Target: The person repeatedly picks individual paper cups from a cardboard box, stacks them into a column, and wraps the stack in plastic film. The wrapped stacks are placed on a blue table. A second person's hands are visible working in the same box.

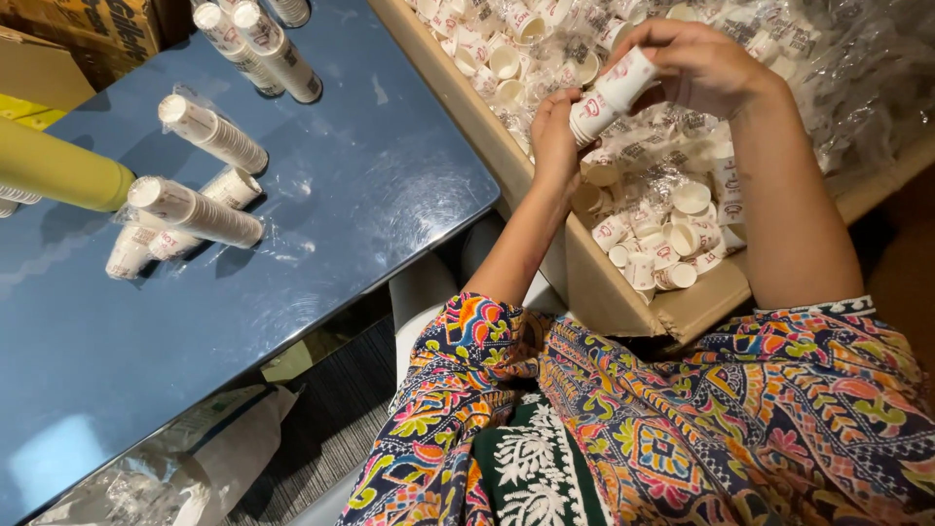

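Note:
Both my hands are raised over a big cardboard box [604,292] full of loose small white paper cups [672,224] with red print. My right hand [696,63] grips the upper end of a short stack of nested cups [612,93]. My left hand [555,136] closes its fingers around the lower end of the same stack. The stack tilts, its lower end toward the left. I wear a colourful patterned garment [682,419] that fills the bottom of the view.
A blue table [360,185] lies to the left with several wrapped sleeves of stacked cups [195,209] lying on it. A yellow tube [58,170] rests at its left edge. Clear plastic wrap [867,68] lines the box's right side. A white bag [234,448] sits below the table.

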